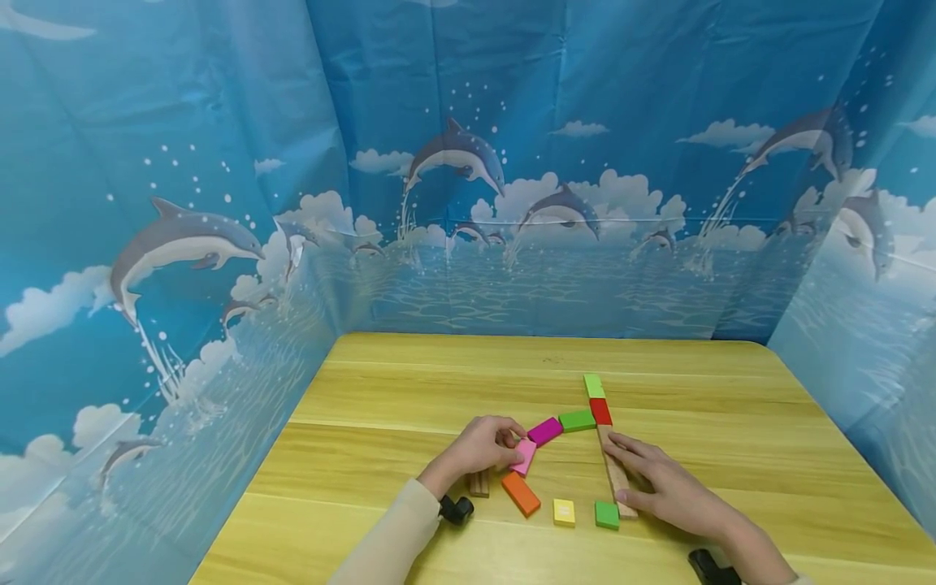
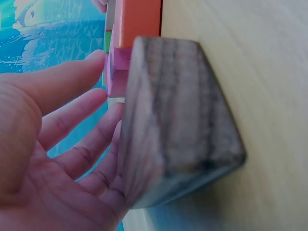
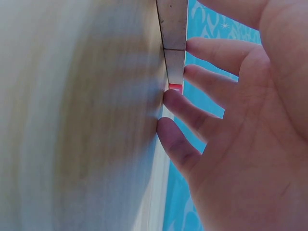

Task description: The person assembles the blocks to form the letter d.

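Note:
My left hand (image 1: 486, 443) pinches a pink block (image 1: 524, 457) between thumb and index finger. At the block's upper end lies a magenta block (image 1: 545, 431), followed by a green block (image 1: 578, 420). An orange block (image 1: 521, 494) lies just below the pink one. Under my left palm is a brown striped wooden block (image 2: 187, 106), partly hidden in the head view. My right hand (image 1: 661, 479) rests along a row of plain wooden blocks (image 1: 616, 471), fingers extended, fingertips touching its side. A red block (image 1: 600, 411) and a light green block (image 1: 594, 386) continue that row.
A small yellow block (image 1: 564, 513) and a green block (image 1: 606, 514) lie near the table's front, the green one beside the wooden row's lower end. The yellow wood-grain table (image 1: 409, 374) ends at a dolphin-printed curtain (image 1: 468, 276) behind and on both sides.

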{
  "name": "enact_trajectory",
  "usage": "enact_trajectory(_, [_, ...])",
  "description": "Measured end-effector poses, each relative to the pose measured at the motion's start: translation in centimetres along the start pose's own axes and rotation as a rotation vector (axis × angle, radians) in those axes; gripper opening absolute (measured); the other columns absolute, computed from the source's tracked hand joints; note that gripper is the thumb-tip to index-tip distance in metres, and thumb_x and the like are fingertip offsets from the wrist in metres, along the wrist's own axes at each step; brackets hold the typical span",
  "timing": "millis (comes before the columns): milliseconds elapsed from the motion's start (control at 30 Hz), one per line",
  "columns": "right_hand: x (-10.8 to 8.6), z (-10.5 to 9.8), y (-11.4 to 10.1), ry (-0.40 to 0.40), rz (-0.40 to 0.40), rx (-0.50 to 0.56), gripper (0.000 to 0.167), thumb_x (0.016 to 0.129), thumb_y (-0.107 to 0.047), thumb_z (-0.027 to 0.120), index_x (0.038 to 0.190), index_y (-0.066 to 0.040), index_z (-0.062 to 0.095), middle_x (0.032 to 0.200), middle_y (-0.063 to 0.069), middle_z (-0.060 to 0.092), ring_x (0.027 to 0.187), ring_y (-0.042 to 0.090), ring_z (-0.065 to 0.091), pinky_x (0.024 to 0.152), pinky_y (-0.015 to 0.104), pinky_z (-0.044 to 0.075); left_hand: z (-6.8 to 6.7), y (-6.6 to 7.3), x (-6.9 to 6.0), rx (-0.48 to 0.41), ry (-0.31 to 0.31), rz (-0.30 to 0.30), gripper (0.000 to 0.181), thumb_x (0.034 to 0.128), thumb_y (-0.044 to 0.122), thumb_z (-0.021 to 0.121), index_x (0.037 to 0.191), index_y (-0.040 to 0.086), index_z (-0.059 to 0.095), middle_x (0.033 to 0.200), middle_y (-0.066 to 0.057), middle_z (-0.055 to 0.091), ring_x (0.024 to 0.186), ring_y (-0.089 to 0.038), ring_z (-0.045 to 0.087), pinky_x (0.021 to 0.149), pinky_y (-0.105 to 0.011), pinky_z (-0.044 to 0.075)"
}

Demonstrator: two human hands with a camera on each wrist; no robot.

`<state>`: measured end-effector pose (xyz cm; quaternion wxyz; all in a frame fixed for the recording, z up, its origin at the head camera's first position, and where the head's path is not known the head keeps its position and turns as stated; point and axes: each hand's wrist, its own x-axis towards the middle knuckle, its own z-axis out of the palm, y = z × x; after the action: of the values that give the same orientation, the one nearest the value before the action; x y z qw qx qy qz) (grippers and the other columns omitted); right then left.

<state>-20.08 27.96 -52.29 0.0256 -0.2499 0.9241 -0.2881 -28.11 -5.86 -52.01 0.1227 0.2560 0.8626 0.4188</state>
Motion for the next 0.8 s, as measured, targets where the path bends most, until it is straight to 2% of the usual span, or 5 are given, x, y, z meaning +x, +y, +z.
enact_trajectory(333, [-0.13,-0.19,-0.41,-0.004,0.002,0.013,0.074,0.096,-0.049,0.063,0.157,-0.015,0.038,0.163,0.009,0.028,0.144,0.041,0.029,0.104,0.066,0.034,0.12,-0.15,-0.11,0.047,-0.008,0.001,0.036,0.0874,0.018,0.081,0.122,0.015,0.072,0.091,0.008,0.061,0.079,-0.008,0.056,0.070,-0.025,0.049])
enact_trajectory(800, [-0.12,-0.34,-0.47,0.013,-0.019,0.005,0.073,0.097,-0.046,0.064,0.157,-0.014,0.037,0.163,0.007,0.028,0.145,0.039,0.029,0.104,0.065,0.034,0.37,0.21,-0.28,0.099,0.027,0.003,0.034,0.0874,0.020,0.081,0.120,0.015,0.072,0.092,0.006,0.062,0.080,-0.006,0.057,0.073,-0.025,0.048])
